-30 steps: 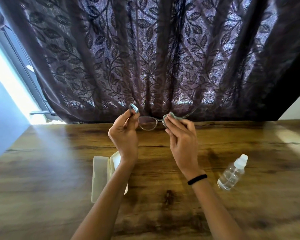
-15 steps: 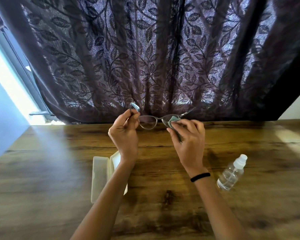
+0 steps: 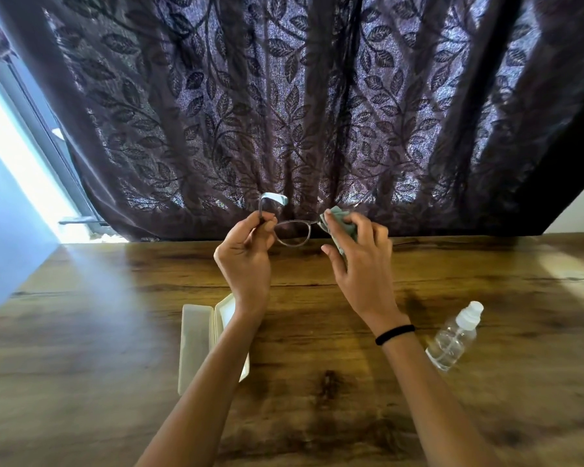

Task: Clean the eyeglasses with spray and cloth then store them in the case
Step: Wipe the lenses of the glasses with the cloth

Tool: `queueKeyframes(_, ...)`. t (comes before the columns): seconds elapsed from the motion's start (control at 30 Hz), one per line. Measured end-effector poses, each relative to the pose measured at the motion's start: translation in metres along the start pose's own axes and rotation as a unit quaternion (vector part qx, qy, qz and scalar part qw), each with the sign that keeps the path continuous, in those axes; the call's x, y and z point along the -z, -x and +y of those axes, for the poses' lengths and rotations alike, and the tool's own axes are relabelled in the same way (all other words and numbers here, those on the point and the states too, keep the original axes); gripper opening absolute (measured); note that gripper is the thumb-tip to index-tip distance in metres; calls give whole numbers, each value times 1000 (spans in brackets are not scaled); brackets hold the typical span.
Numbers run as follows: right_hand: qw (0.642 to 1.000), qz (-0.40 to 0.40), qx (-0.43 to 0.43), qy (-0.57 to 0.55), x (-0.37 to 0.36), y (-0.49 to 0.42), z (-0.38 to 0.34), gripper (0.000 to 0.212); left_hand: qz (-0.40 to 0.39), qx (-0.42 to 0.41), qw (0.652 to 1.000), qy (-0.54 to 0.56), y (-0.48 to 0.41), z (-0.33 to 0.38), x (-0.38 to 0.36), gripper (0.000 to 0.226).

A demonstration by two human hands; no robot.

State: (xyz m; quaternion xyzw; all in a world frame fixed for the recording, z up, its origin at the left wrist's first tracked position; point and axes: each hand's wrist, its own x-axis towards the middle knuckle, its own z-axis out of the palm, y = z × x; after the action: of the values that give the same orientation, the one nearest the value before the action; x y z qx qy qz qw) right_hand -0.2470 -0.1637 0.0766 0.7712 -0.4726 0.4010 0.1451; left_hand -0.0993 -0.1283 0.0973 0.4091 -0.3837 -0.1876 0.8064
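Observation:
I hold thin-framed eyeglasses (image 3: pixel 293 233) up above the far side of the wooden table (image 3: pixel 115 315). My left hand (image 3: pixel 246 257) pinches the left end of the frame, its temple arm curling upward. My right hand (image 3: pixel 361 261) presses a pale green cloth (image 3: pixel 339 221) around the right lens, which is hidden by the cloth. The left lens shows clear between my hands. An open cream case (image 3: pixel 196 345) lies on the table under my left forearm. A clear spray bottle (image 3: pixel 454 338) with a white cap lies to the right of my right wrist.
A dark leaf-patterned curtain (image 3: pixel 317 112) hangs right behind the table's far edge. A bright window strip and a pale wall (image 3: pixel 4 214) border the left side. A black band (image 3: pixel 394 333) circles my right wrist.
My right hand has turned and opened its fingers wider around the cloth on the right lens. The glasses have tilted slightly, and my left hand has stayed in place.

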Motion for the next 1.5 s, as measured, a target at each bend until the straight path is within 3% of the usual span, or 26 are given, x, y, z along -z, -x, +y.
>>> queueKeyframes(0.33, 996, -6, -60, 64, 1, 0, 1, 47, 2, -7, 1000, -8, 3, -2, 1, 23)
queueKeyframes(0.8, 985, 109, -85, -103, -1, 2, -9, 25, 14, 7, 1000, 14, 7, 1, 0, 27)
queueKeyframes(1.07, 960, 18, -100, -262, -2, 8, -5, 18, 50, 2, 996, -71, -2, -13, 9, 23)
queueKeyframes(1.23, 886, 16, -239, -398, 2, 8, 1, 18, 47, -13, 992, -113, -5, -17, 14, 25)
queueKeyframes(1.3, 823, 21, -340, -455, -1, 8, 9, 14, 40, -17, 992, -121, -5, -18, 15, 26)
queueKeyframes(1.43, 654, 14, -513, -556, -1, 7, 23, 7, 21, -8, 992, -127, -6, -19, 18, 24)
queueKeyframes(1.5, 612, 11, -534, -583, 1, 5, 27, 8, 21, 11, 992, -123, -7, -19, 18, 21)
